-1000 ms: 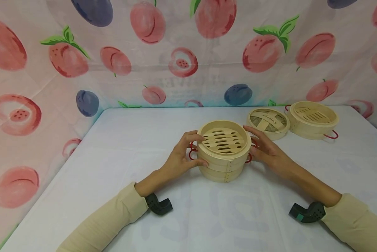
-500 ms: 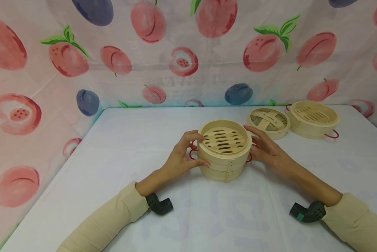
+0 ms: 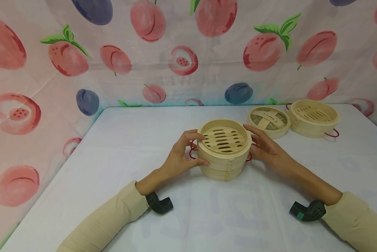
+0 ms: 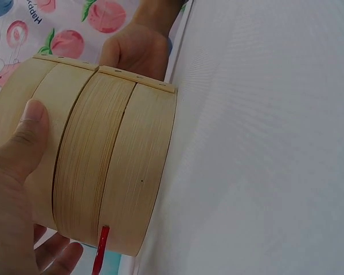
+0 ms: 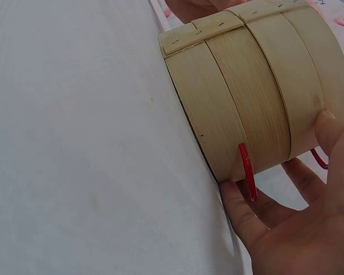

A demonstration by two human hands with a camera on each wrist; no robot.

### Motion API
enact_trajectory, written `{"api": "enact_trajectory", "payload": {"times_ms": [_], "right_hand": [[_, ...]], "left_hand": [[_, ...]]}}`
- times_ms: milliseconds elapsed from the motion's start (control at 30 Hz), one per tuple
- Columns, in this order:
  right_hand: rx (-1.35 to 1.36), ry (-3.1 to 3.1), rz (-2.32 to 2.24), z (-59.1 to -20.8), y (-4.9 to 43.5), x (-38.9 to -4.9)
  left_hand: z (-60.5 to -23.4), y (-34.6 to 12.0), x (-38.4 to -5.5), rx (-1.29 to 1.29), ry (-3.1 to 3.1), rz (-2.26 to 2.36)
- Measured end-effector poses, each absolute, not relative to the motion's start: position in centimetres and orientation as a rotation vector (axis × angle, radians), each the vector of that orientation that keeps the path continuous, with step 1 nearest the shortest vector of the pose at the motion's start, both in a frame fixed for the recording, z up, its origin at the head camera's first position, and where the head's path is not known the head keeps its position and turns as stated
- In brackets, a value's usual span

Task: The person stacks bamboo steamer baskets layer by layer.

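Two bamboo steamer baskets stand stacked on the white tabletop, the upper basket (image 3: 220, 162) sitting squarely on the lower basket (image 3: 215, 173). Red handles (image 3: 193, 154) stick out at both sides. My left hand (image 3: 182, 151) grips the stack's left side; in the left wrist view its thumb (image 4: 31, 134) lies against the upper basket's wall, with other fingers round behind. On the opposite side my right hand (image 3: 267, 149) holds the stack, its thumb (image 5: 328, 129) on the upper basket and a fingertip at the lower basket's bottom edge. Slatted floor shows inside the upper basket.
Behind the right hand lies a woven bamboo lid (image 3: 268, 122). Beside it, at the back right, stands another steamer basket (image 3: 312, 120) with red handles. A fruit-printed cloth (image 3: 207, 77) hangs along the table's back and left edges.
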State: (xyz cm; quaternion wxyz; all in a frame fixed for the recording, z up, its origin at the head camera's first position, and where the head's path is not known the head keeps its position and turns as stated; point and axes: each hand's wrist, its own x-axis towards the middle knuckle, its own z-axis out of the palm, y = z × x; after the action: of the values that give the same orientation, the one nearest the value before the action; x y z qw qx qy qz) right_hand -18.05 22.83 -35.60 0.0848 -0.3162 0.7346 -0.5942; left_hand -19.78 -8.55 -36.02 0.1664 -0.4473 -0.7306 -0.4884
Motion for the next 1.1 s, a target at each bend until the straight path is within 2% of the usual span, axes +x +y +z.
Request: {"api": "enact_trajectory", "payload": {"times_ms": [733, 1100], "right_hand": [[-1.004, 2.236, -1.768, -35.3, 23.0, -18.0], [-1.048, 2.352, -2.010, -33.1, 26.0, -19.2]], "left_hand": [[-36.0, -8.6, -19.6, -1.255, -2.088, -1.418], [-35.9, -8.5, -19.5, -1.261, -2.069, -1.448]]}}
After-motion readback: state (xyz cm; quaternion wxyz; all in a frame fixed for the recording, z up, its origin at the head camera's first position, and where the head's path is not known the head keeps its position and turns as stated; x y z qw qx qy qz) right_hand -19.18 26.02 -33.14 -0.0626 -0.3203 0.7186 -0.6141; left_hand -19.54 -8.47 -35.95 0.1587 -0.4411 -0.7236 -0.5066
